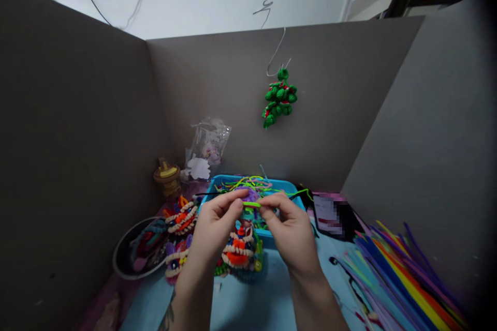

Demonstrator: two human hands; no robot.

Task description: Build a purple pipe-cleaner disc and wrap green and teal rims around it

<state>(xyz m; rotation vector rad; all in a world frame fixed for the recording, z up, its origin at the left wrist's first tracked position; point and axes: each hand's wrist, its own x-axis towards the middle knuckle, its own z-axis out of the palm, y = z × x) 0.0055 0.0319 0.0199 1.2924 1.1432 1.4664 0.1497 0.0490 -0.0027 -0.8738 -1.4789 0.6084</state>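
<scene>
Between my two hands a short lime-green pipe cleaner (251,204) is stretched level. My left hand (219,220) pinches its left end with thumb and forefinger, and my right hand (290,227) pinches the right end. Directly behind it shows something fluffy and purple (250,194). Under my hands stands a lion-head figure (238,251) of orange, cream and blue pipe cleaner. Beyond them is a blue tray (287,184) full of mixed pipe cleaner pieces. Thin black strands poke out on both sides of my hands; where they end is hidden.
Two similar figures (182,217) and a metal bowl (123,270) stand left. A bundle of colourful pipe cleaners (407,274) lies right, near a phone (329,215). Grey partitions (217,77) enclose the table; a green ornament (280,95) hangs from a wire hook.
</scene>
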